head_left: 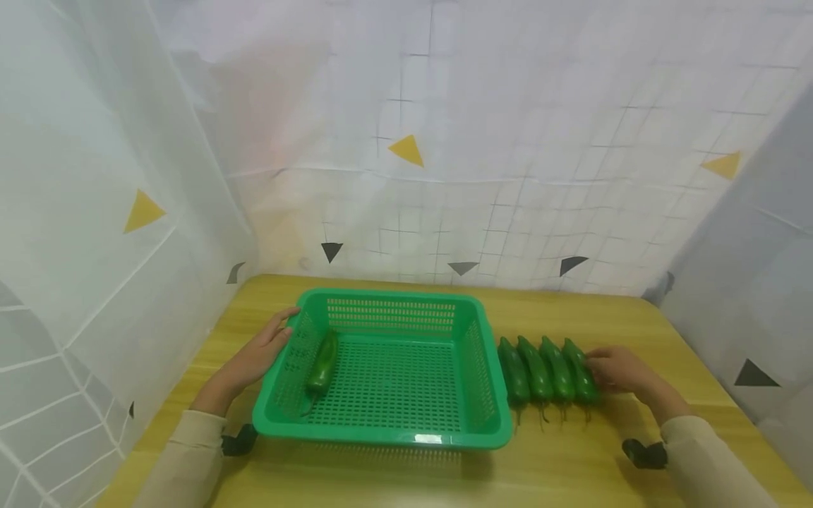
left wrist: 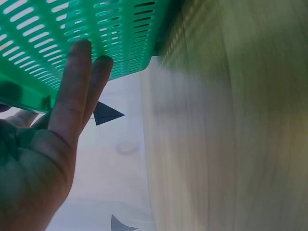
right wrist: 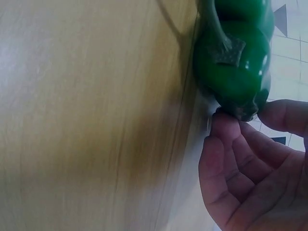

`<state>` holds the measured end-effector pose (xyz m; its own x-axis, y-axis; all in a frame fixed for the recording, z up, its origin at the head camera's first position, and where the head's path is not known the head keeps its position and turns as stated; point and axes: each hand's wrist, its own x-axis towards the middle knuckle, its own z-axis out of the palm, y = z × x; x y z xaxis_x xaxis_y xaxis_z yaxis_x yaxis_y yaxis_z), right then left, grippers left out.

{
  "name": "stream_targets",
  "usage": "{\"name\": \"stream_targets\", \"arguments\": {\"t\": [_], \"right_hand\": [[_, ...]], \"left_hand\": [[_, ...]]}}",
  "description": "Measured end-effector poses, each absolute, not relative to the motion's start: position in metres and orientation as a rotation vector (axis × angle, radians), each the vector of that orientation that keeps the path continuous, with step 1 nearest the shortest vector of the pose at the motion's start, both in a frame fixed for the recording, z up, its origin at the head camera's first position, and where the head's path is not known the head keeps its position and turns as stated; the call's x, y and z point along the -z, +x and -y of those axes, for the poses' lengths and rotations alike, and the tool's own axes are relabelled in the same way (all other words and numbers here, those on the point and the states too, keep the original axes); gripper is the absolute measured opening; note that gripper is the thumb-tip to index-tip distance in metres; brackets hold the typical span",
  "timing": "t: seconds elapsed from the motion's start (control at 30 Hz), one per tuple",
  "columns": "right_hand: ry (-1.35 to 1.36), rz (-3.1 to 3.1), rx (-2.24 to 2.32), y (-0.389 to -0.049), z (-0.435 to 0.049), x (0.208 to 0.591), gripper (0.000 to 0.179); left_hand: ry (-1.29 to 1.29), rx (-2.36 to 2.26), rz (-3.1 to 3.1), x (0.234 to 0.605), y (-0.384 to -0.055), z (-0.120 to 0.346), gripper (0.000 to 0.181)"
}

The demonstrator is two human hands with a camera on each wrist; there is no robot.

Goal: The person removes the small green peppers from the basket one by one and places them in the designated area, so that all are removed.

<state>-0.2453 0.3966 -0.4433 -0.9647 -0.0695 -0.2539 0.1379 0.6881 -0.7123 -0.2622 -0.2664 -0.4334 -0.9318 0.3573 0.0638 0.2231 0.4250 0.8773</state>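
A green plastic basket (head_left: 394, 439) stands on the table. My left hand (head_left: 257, 360) is at its left side: in the left wrist view, two straight fingers (left wrist: 74, 91) rest against the slotted outer wall, other fingers lying at the rim. One green pepper (head_left: 324, 363) lies inside, along the basket's left wall. Right of the basket, several green peppers lie side by side, stems toward me. My right hand (head_left: 619, 370) is at the rightmost green pepper (head_left: 579, 370). In the right wrist view, its thumb and curled fingers (right wrist: 224, 127) pinch that pepper's side.
The wooden table (head_left: 559, 466) has its back edge against a white sheet (head_left: 508, 141) marked with yellow and dark triangles. More sheeting hangs at the left and right. A dark wrist device (head_left: 644, 454) sits below the right hand.
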Motion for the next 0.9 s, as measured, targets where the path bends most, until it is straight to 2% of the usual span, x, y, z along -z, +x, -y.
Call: {"name": "stream_targets", "arguments": {"t": [0.47, 0.9], "right_hand": [[0.009, -2.796, 0.999, -0.248, -0.390, 0.428, 0.053], [-0.068, -2.859, 1.053, -0.251, -0.371, 0.406, 0.062]], "left_hand": [[0.522, -1.545, -2.536, 0.435, -0.263, 0.268, 0.054], [0.520, -1.567, -2.523, 0.437, -0.266, 0.267, 0.054]]}}
